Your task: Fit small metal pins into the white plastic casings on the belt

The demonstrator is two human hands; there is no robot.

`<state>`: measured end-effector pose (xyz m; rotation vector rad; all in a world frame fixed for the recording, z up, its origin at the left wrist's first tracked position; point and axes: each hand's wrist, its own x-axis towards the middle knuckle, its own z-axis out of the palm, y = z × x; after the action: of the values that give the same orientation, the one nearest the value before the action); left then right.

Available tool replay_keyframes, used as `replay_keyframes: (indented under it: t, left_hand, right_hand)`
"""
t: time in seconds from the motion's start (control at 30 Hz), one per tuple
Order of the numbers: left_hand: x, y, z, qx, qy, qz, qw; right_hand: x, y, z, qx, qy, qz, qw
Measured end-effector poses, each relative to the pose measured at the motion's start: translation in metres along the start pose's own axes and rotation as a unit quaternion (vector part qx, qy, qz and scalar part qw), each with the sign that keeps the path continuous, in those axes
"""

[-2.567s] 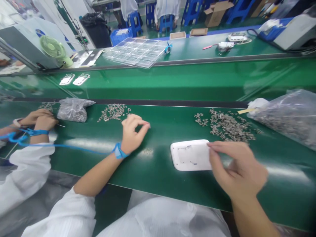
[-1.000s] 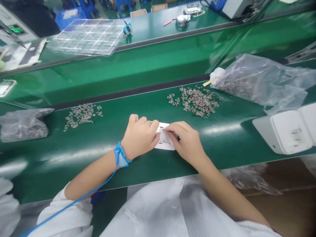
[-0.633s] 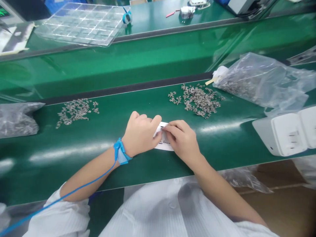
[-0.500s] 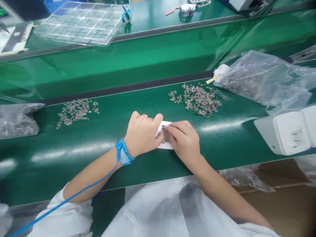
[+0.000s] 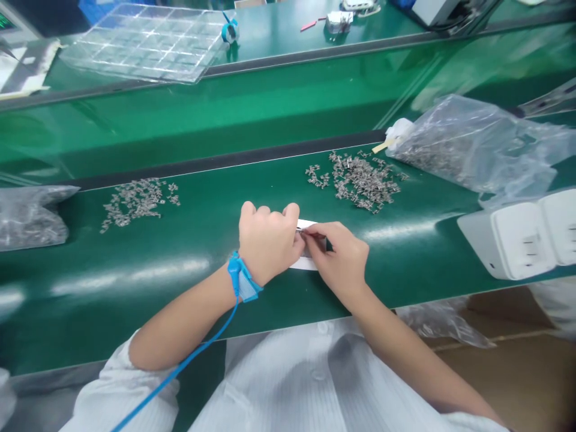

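Partly hidden, the white casing [image 5: 305, 264] lies beneath fingers [image 5: 318, 228].

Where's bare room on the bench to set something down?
The glossy green bench looks bare between the left heap of small silvery metal pieces and the right heap, and between the right hand and the boxy white plastic housing. Crowded: around the flat white plastic panel partly under the blue-strapped left hand, and where the right heap borders the translucent plastic bag.

A white, finely striped garment [image 5: 279, 384] is worn with 1 blue left-wrist strap [image 5: 246, 282] and its blue cord [image 5: 174, 373].
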<state>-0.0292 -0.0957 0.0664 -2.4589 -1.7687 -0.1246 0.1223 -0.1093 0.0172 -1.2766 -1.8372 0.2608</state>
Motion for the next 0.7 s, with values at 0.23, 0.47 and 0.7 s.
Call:
replay_keyframes:
  t: [0.23, 0.47, 0.7]
  left_hand:
    - [0.0006, 0.0003, 0.0019, -0.005, -0.001, -0.003, 1.000]
    - [0.0012, -0.0006, -0.0010, -0.022, -0.019, -0.002, 1.000]
    - [0.0018, -0.0008, -0.0015, -0.024, -0.017, -0.006, 1.000]
  right_hand:
    - [0.0018, 0.0036, -0.0019, 0.020, -0.007, 0.013, 1.000]
    - [0.0023, 0.0049, 0.0010, 0.003, -0.007, 0.003, 1.000]
    - [0.0029, 0.0048, 0.0015, -0.001, -0.006, 0.001, 1.000]
